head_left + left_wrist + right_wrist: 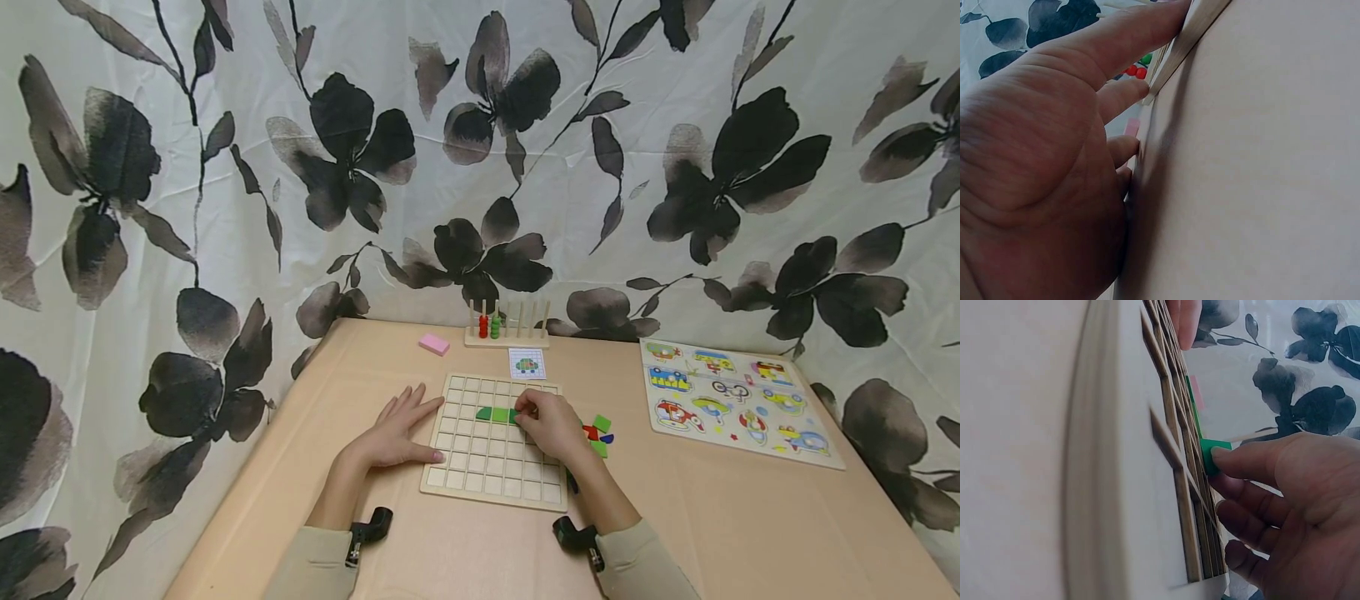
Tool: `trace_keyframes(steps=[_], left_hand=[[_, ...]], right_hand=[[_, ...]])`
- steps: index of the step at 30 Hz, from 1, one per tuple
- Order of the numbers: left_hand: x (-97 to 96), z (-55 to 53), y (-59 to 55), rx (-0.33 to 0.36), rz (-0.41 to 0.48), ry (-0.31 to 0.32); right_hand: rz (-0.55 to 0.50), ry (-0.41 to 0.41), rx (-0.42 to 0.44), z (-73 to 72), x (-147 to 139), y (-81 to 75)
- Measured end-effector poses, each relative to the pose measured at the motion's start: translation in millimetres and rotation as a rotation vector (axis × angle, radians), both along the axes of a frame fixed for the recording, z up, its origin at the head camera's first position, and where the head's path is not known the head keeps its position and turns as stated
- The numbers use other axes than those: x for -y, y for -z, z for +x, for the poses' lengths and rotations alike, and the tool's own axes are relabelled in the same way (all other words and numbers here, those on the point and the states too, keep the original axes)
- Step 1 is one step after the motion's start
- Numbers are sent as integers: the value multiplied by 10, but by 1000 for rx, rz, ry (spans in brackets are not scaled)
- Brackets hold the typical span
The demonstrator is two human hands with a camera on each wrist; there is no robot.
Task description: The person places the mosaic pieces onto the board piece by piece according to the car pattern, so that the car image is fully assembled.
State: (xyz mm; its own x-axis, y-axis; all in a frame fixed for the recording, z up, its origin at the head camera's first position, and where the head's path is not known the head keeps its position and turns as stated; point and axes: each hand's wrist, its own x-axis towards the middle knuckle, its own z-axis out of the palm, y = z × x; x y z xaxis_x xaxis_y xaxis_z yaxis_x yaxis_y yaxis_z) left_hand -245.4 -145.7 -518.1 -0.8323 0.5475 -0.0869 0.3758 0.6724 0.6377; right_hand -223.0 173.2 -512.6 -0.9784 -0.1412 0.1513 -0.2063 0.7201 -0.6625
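A wooden grid board point(491, 492) with white square cells lies in front of me. My left hand point(393, 429) has its fingers spread, with fingertip and thumb touching the board's left edge. Over the board's right half, my right hand point(550, 421) pinches a green tile point(1211, 445) between thumb and finger, tilted against the grid. Just left of it, a green square piece point(499, 414) and a green curved-edge piece point(483, 413) sit in one row of cells. Behind the board lies a pattern card point(528, 367) with a green, gridded figure.
Right of the board, partly behind my right forearm, lie loose pieces: a green one point(602, 423), a red one point(591, 432) and a blue one point(607, 438). Farther back are a pink block point(434, 344) and a peg rack point(517, 340) with beads. A vehicle picture board point(738, 446) lies right.
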Motion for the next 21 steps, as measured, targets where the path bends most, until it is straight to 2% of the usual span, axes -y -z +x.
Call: trace_keyframes(steps=[10, 21], left_hand=[[1, -4, 3, -2, 3, 2], [4, -5, -1, 0, 6, -3]], right_hand=[[52, 3, -21, 5, 3, -6], [87, 18, -2, 13, -4, -41]])
